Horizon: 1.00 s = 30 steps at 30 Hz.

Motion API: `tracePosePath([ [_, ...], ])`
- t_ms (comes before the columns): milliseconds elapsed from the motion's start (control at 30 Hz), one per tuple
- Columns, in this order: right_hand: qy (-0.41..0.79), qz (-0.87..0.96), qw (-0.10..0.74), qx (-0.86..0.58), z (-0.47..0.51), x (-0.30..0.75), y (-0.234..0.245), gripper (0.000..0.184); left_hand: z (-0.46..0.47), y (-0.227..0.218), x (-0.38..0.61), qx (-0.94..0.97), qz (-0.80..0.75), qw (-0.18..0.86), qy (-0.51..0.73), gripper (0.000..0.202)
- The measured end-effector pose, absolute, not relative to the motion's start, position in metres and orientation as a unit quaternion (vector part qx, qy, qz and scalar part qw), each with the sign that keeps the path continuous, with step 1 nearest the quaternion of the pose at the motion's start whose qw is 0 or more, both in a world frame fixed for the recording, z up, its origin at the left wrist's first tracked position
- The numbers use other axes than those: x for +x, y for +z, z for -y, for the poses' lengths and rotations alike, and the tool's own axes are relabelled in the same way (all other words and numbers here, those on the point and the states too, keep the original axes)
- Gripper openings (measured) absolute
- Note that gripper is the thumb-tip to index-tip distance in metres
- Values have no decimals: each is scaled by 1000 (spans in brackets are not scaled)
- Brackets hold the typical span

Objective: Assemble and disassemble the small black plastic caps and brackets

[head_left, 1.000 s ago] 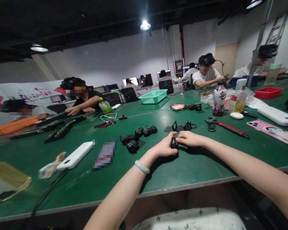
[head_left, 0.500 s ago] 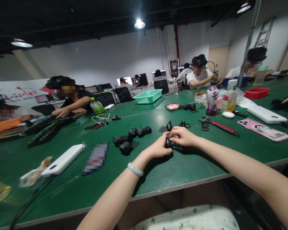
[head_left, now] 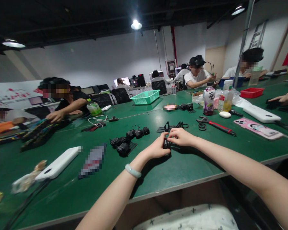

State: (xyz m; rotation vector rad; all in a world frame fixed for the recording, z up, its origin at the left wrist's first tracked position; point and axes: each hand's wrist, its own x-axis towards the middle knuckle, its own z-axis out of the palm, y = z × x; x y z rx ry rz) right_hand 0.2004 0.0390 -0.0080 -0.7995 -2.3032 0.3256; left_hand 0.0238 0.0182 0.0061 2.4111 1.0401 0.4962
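Observation:
My left hand (head_left: 156, 149) and my right hand (head_left: 181, 136) meet over the green table (head_left: 187, 166), both with fingers curled round a small black plastic part (head_left: 166, 144) held between them. A pale bracelet (head_left: 132, 170) sits on my left wrist. Just behind my hands lie flat black plastic pieces (head_left: 172, 126). To the left of them is a cluster of black assembled parts (head_left: 127, 142).
A red-handled wrench (head_left: 216, 125), a pink phone (head_left: 258, 128), a purple drink bottle (head_left: 208, 101), a white power bank (head_left: 59, 163) and a green basket (head_left: 146, 96) lie on the table. Other people work along the far side and right end.
The view has drifted so everything sits slightly further left. My hands stay together on the black part, with the fingers shifting a little.

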Motion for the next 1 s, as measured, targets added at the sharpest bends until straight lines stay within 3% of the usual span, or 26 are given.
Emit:
tracePosePath([
  [367,145,890,275,-332,-50,199,-20,28,-18,5,23,872,-391,235,177,66],
  [633,81,889,344,-291,-36,203,-4,28,-17,5,22,875,-382,231,186,67],
  [1000,82,893,333,-291,-33,203,-4,26,-17,3,22,871,-394,231,184,68],
])
